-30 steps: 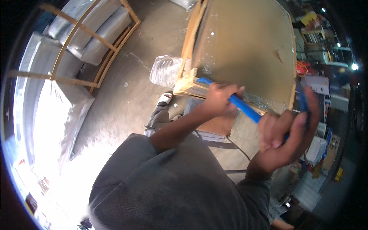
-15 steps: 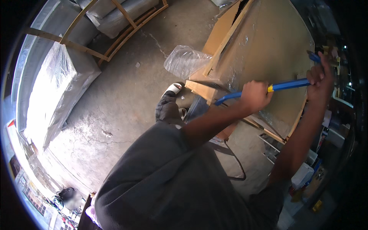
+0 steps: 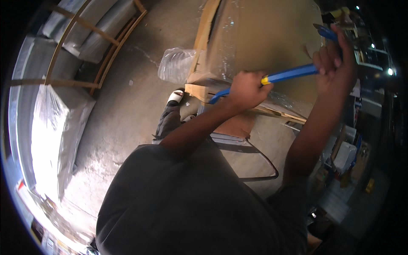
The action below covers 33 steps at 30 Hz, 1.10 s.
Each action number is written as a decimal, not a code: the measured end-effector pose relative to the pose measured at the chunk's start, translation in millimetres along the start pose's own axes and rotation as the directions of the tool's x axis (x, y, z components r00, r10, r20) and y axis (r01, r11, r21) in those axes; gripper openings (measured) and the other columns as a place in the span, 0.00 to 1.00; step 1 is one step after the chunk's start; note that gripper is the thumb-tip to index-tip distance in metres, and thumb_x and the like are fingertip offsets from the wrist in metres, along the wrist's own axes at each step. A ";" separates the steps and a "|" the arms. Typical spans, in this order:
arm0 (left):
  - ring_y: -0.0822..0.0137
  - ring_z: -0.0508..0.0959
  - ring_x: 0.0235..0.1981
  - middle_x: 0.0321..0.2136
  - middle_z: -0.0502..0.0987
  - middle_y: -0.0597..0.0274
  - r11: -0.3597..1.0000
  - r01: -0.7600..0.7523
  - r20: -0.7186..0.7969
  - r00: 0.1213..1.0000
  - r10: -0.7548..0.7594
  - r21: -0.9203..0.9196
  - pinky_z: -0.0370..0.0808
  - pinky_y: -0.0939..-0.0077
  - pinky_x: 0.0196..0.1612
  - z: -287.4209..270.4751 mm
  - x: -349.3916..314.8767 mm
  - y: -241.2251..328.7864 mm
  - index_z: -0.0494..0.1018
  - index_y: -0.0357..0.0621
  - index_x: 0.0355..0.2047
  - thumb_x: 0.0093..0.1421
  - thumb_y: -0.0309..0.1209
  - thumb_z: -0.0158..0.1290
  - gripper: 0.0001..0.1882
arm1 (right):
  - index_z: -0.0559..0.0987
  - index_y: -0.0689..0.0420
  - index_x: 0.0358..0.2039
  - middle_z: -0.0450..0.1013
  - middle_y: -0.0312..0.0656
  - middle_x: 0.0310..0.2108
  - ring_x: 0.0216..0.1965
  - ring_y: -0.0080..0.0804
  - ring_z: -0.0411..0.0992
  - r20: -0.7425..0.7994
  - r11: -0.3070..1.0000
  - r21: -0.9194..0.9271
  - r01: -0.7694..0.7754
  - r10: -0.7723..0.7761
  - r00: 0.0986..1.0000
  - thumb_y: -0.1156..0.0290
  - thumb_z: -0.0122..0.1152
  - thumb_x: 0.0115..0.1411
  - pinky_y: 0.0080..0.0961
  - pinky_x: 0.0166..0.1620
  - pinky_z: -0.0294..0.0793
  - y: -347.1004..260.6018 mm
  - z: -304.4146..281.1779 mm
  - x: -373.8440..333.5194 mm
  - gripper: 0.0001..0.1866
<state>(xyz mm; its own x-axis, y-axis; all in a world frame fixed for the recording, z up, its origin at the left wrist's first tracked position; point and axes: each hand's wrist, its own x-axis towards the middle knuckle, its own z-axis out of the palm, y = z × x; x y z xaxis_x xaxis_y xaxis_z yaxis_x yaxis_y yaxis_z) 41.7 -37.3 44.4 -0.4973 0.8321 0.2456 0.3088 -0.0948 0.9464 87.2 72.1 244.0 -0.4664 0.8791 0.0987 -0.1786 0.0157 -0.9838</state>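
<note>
Both my hands grip a blue crowbar (image 3: pixel 293 74) with a yellow band. My left hand (image 3: pixel 248 89) is wrapped round it near the lower end, just beside that band. Farther up and to the right, my right hand (image 3: pixel 329 66) is closed round the bar below its hooked end. The lower tip lies by the wooden corner (image 3: pixel 196 91) of a large crate; whether it touches the wood I cannot tell. The crate's brown panel (image 3: pixel 276 38) stretches out beyond my hands, with clear plastic film (image 3: pixel 227 46) along its edge.
Bubble wrap (image 3: pixel 176 63) sticks out from the crate's left side. Wrapped slabs (image 3: pixel 55 131) and a wooden frame (image 3: pixel 100 32) stand at left. A dark curved bar (image 3: pixel 270 161) lies near my body. Shelves with boxes (image 3: pixel 345 155) line the right. My white sandal (image 3: pixel 176 97) is on the concrete floor.
The whole view has shifted, so the crate and my hands appear farther left and higher. Both hands keep their grip on the crowbar, whose lower tip remains by the crate's corner.
</note>
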 end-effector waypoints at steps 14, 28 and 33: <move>0.61 0.79 0.24 0.22 0.76 0.69 0.923 -0.362 0.324 0.896 0.304 0.133 0.76 0.65 0.31 49.5 -96.9 29.1 0.73 0.56 0.24 0.40 0.29 0.64 0.11 | 0.64 0.61 0.53 0.54 0.29 0.10 0.07 0.18 0.48 -0.386 0.927 0.015 0.376 -0.341 0.857 0.64 0.34 0.73 0.21 0.11 0.52 9.9 -125.3 -248.4 0.16; 0.65 0.74 0.17 0.16 0.71 0.69 0.728 -0.681 0.075 0.732 0.677 0.074 0.68 0.67 0.21 58.4 -114.2 63.2 0.69 0.54 0.17 0.48 0.30 0.63 0.12 | 0.59 0.56 0.63 0.63 0.28 0.12 0.09 0.18 0.59 -0.216 0.722 0.109 0.683 -0.654 0.725 0.55 0.40 0.69 0.24 0.15 0.62 -5.2 -154.0 -307.7 0.27; 0.62 0.79 0.23 0.20 0.76 0.66 0.796 -0.599 0.373 0.761 0.530 0.089 0.72 0.66 0.24 82.8 -166.3 83.7 0.75 0.52 0.23 0.49 0.32 0.62 0.05 | 0.45 0.61 0.70 0.66 0.29 0.13 0.09 0.18 0.62 -0.019 0.724 0.352 0.593 -0.628 0.778 0.55 0.43 0.67 0.25 0.16 0.67 -23.2 -189.8 -346.5 0.39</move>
<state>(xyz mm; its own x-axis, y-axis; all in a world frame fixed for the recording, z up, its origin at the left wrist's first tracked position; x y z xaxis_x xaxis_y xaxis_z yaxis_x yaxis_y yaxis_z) 217.4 -138.4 65.5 0.0880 0.7871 0.6106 0.6158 -0.5248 0.5877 417.4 -142.5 204.3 -0.2347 0.6832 0.6915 -0.7108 0.3646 -0.6015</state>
